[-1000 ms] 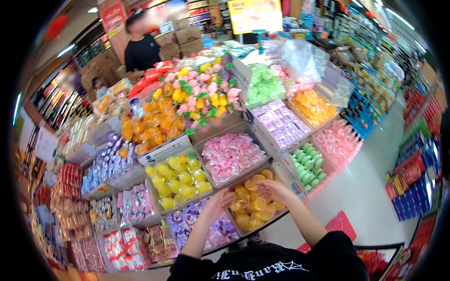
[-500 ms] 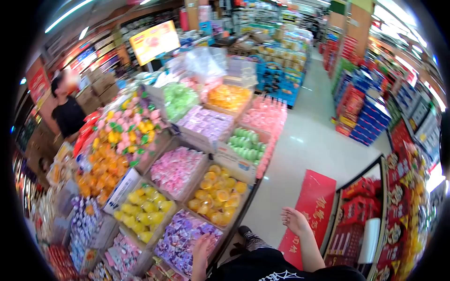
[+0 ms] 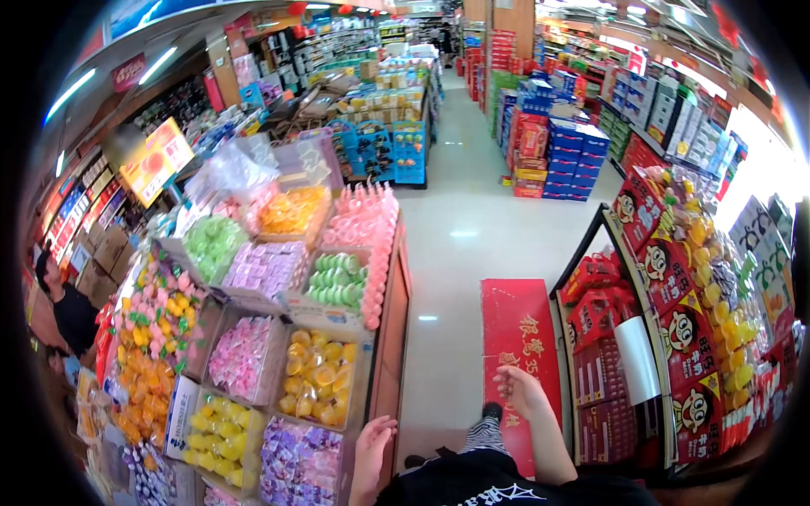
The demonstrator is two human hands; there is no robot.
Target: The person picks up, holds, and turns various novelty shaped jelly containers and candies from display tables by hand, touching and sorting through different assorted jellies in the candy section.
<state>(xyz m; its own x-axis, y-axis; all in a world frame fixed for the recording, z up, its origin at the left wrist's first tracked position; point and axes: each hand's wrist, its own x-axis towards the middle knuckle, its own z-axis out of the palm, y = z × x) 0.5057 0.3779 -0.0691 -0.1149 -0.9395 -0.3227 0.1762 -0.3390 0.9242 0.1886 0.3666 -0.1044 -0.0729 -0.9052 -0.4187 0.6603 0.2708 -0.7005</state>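
Low in the view, my left hand [image 3: 375, 440] hangs in the air beside the right edge of the candy display, fingers loosely curled and apart, holding nothing. My right hand [image 3: 518, 390] is raised over the red floor mat [image 3: 516, 320], its fingers spread and bare. Nearest to my left hand are the bin of purple wrapped sweets [image 3: 299, 462] and the bin of orange-yellow jelly cups [image 3: 319, 375]. Beside them lie yellow packs [image 3: 221, 438] and pink packs [image 3: 243, 358]. Neither hand touches any goods.
Green packs [image 3: 337, 278] and pink packs [image 3: 363, 221] fill the display's far end. On the right stands a rack with red packages [image 3: 597, 312] and a white roll [image 3: 636, 361]. Stacked blue boxes [image 3: 577, 160] stand farther up the aisle. A person in black [image 3: 74, 316] is at the far left.
The view has swung right toward the aisle, and the display has shifted left in it. Both hands have moved away from above the jelly-cup bin.
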